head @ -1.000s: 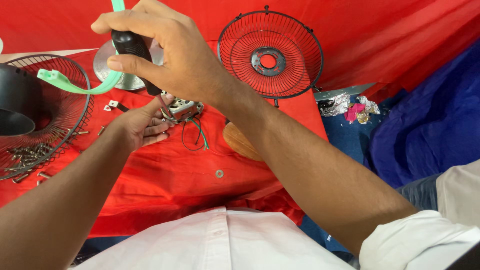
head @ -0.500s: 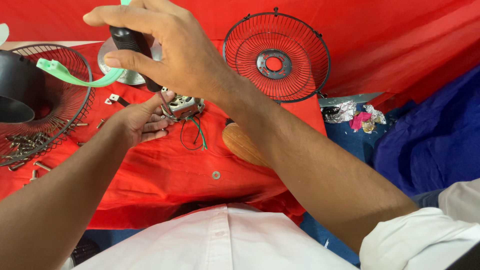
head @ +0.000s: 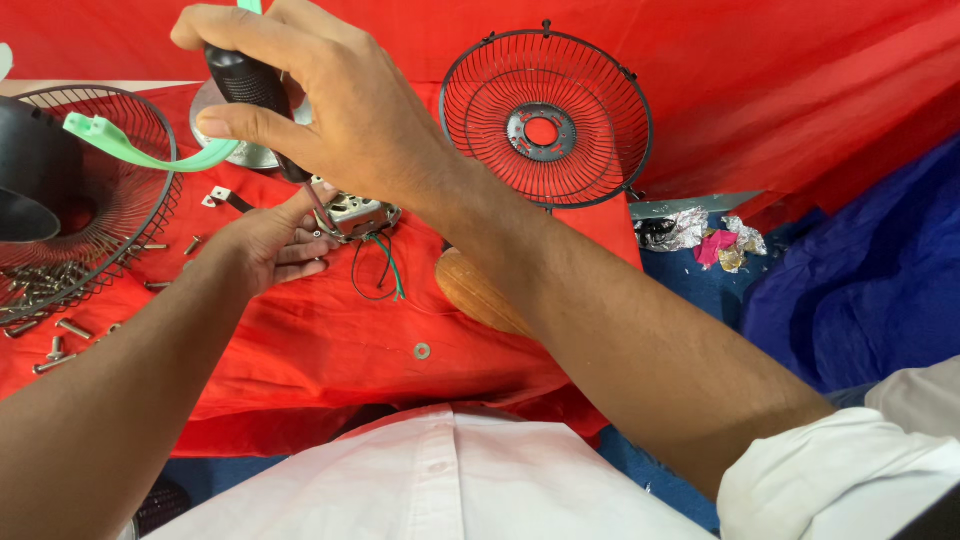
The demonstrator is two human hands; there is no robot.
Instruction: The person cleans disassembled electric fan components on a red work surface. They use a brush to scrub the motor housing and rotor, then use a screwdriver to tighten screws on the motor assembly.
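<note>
Motor (head: 358,213), a small metal part with wires, sits on the red cloth (head: 300,370) near the middle, just past the left hand (head: 265,245). The left hand lies beside it with its fingers curled at its edge, steadying it. The right hand (head: 335,110) is clenched around the black handle of a screwdriver (head: 250,85), and the thin shaft points down to the motor.

What could go wrong? I think the tip could slip off the screw, because the tool stands a bit tilted and the motor is only steadied by fingertips. If it slips, it may poke the left fingers, which are very close to the tip. The green and black wires (head: 380,275) loop out just beside the motor, so a slip could also nick them. The cloth is soft, so the motor may rock when pushed.

Around it there is a lot. A round wire fan guard (head: 545,115) stands behind the right arm. Another wire guard (head: 130,215) lies on the left with loose screws (head: 45,290) in it, and more screws lie on the cloth nearby. A light green plastic strip (head: 140,150) hangs near the screwdriver handle and could get in the way of turning. A small washer (head: 422,351) lies alone on the cloth. A brown wooden piece (head: 475,290) sits under the right arm. Crumpled foil (head: 690,230) lies on the blue cloth, well apart.
</note>
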